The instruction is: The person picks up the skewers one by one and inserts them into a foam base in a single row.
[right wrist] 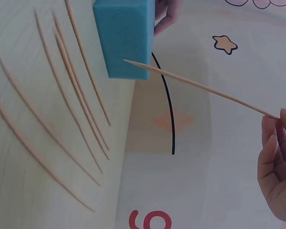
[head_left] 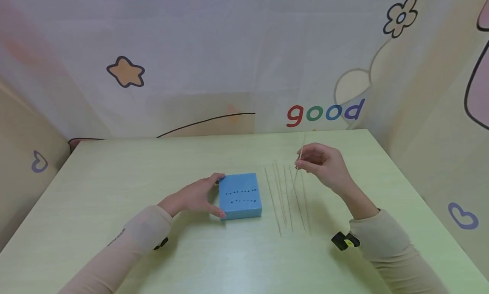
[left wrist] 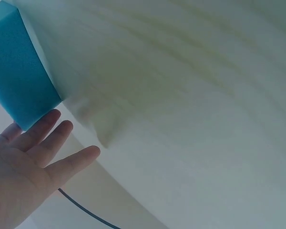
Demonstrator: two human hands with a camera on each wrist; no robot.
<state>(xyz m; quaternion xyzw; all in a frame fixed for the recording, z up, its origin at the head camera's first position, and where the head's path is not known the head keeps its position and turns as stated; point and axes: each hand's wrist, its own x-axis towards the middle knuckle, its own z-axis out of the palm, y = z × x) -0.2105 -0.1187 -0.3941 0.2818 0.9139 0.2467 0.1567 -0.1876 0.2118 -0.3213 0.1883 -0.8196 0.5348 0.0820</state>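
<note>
A blue foam block (head_left: 240,195) with two rows of dark holes in its top lies on the table. My left hand (head_left: 198,196) holds it by its left side, thumb at the near corner and fingertips at the far corner; in the left wrist view the other fingers (left wrist: 50,148) are spread near the block's end. My right hand (head_left: 324,165) pinches a thin bamboo skewer (right wrist: 200,87) between thumb and fingertips, raised above the table to the right of the block. Its pointed end faces down. Several more skewers (head_left: 272,200) lie side by side between block and right hand.
The pale table (head_left: 237,260) ends at a printed cloth backdrop (head_left: 198,39) behind, with cloth on both sides. A dark cable (left wrist: 86,209) shows beyond the table edge in the left wrist view.
</note>
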